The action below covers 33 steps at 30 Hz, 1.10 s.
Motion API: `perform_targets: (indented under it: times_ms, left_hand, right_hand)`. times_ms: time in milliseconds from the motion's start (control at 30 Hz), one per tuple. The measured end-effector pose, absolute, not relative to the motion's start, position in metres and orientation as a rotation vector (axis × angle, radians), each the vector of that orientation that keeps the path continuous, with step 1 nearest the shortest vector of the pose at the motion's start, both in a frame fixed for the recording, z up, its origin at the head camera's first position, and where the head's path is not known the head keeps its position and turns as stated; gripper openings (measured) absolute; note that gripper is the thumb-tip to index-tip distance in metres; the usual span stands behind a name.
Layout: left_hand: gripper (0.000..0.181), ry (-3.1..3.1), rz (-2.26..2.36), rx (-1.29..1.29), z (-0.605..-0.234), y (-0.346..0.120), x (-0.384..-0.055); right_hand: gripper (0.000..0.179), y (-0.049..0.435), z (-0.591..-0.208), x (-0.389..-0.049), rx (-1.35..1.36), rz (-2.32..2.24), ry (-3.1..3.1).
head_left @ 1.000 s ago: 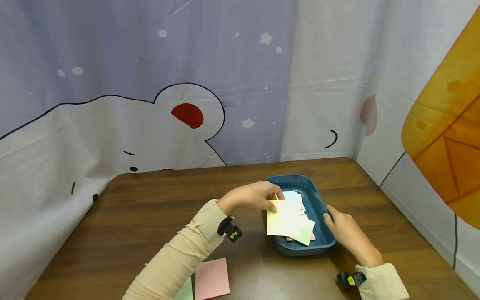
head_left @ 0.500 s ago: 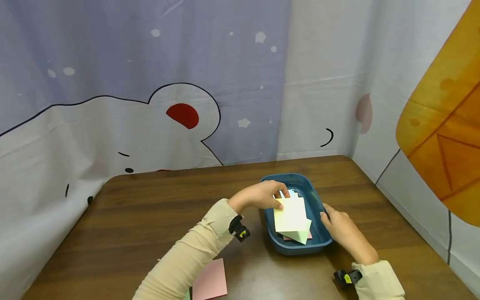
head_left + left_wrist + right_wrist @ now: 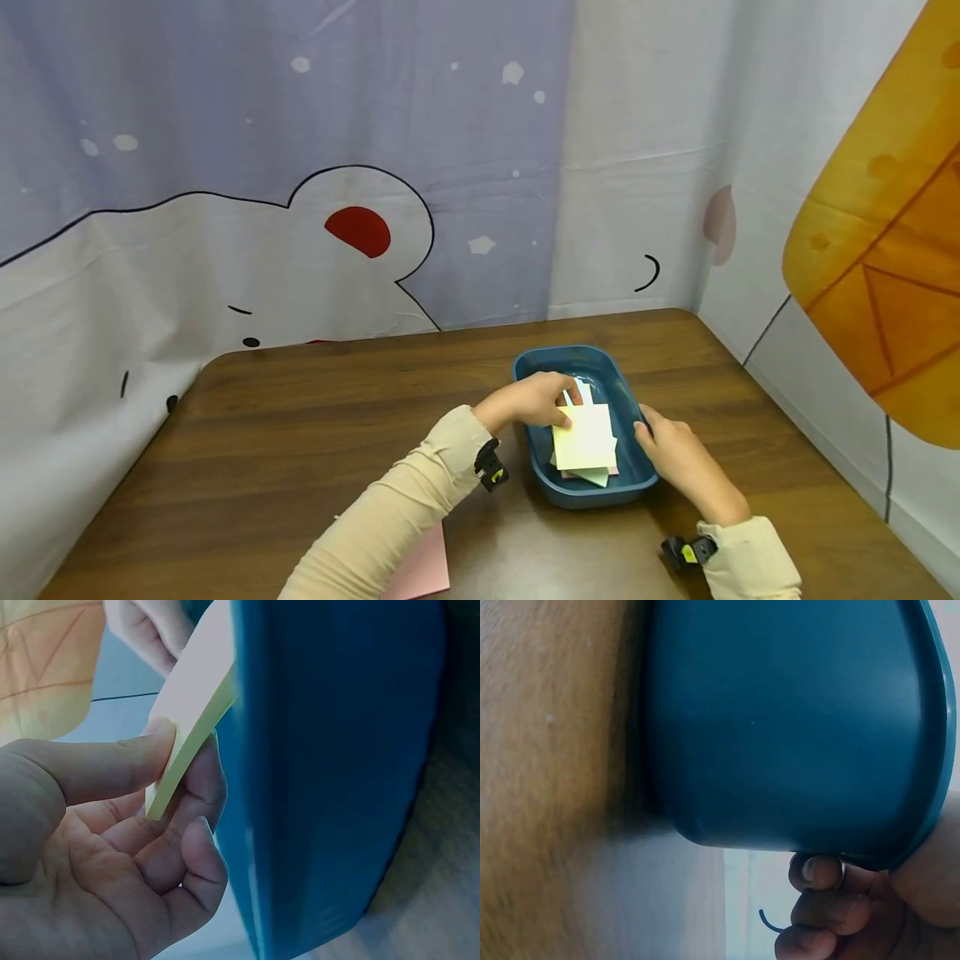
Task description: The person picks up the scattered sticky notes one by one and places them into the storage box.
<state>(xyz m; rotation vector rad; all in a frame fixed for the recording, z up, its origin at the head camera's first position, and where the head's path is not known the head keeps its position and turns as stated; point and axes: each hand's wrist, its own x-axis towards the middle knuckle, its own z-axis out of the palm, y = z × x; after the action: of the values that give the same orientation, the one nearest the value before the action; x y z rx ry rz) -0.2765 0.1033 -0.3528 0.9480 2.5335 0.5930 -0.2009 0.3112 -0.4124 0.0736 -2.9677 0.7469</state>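
My left hand [image 3: 536,400] pinches a pad of yellow sticky notes [image 3: 585,437] between thumb and fingers, over the blue plastic bin [image 3: 558,497]. In the left wrist view the pad [image 3: 196,697] shows its thick yellow edge, with the thumb on top and fingers beneath. Under it in the bin lie a green sticky note pad [image 3: 596,477] and pale blue ones [image 3: 582,392], with a sliver of pink showing. My right hand [image 3: 678,454] grips the bin's right rim; in the right wrist view its fingers [image 3: 832,911] curl at the rim beside the bin wall [image 3: 795,727].
A pink sticky note pad [image 3: 422,567] lies on the wooden table [image 3: 300,433] near the front, partly hidden by the left sleeve [image 3: 390,508]. A printed curtain [image 3: 480,167] hangs behind the table's back edge and along the right side.
The yellow pad has moved from over the bin's left rim to inside its outline, with my left hand lowering slightly. The right hand keeps its grip on the rim.
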Motion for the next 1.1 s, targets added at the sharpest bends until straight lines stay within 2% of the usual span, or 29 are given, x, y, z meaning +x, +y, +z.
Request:
perform_targets:
  times_ms: [533,1100]
  left_hand:
    - [0.027,2.600,0.534,0.925,-0.376,0.111,-0.279]
    - [0.022,2.659,0.461,0.949,-0.383,0.114,-0.278]
  right_hand:
    - [0.045,0.312,-0.412,-0.200,0.078,0.761,-2.973]
    - [0.044,0.312,-0.413,-0.200,0.084,0.754,-2.951]
